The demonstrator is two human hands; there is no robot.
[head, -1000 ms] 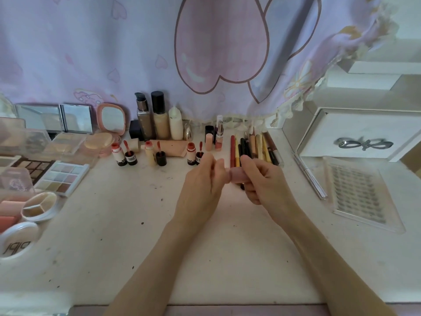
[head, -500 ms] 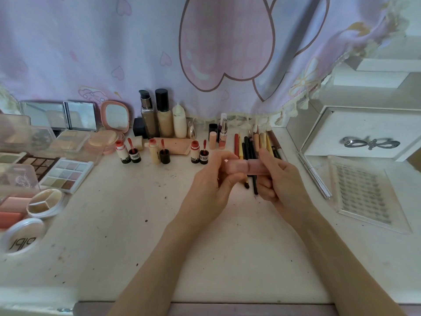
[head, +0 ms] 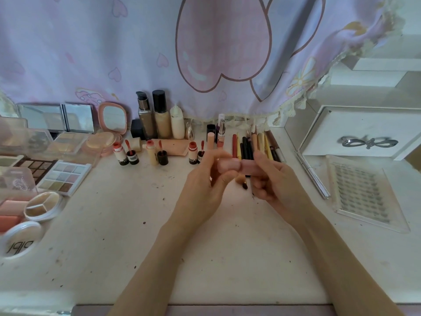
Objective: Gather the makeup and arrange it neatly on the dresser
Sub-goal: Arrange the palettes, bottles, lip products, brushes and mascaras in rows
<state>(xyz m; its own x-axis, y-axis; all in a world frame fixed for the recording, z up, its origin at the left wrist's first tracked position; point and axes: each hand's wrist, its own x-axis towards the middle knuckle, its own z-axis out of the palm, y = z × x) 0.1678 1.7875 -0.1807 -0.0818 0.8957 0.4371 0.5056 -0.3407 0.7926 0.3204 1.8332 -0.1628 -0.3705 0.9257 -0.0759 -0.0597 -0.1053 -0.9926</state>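
Note:
A pink lipstick tube (head: 239,167) lies level in the air above the white dresser top (head: 127,224), held from both ends. My left hand (head: 205,181) pinches its left part between thumb and fingers. My right hand (head: 275,179) grips its right part. Behind the hands lies a row of pencils and slim sticks (head: 252,144). Small lip tint bottles (head: 127,153) stand in a line to the left. Foundation bottles (head: 157,115) stand at the back by the curtain.
Eyeshadow palettes (head: 63,176), compacts and a round powder pot (head: 43,206) crowd the left side. A small pink mirror (head: 114,117) leans at the back. At the right are a clear lash tray (head: 364,192), a thin silver stick (head: 314,176) and a white drawer box (head: 364,133).
Both hands have lifted the pink tube slightly and drawn it out so more of its length shows between them. The camera has tilted a little.

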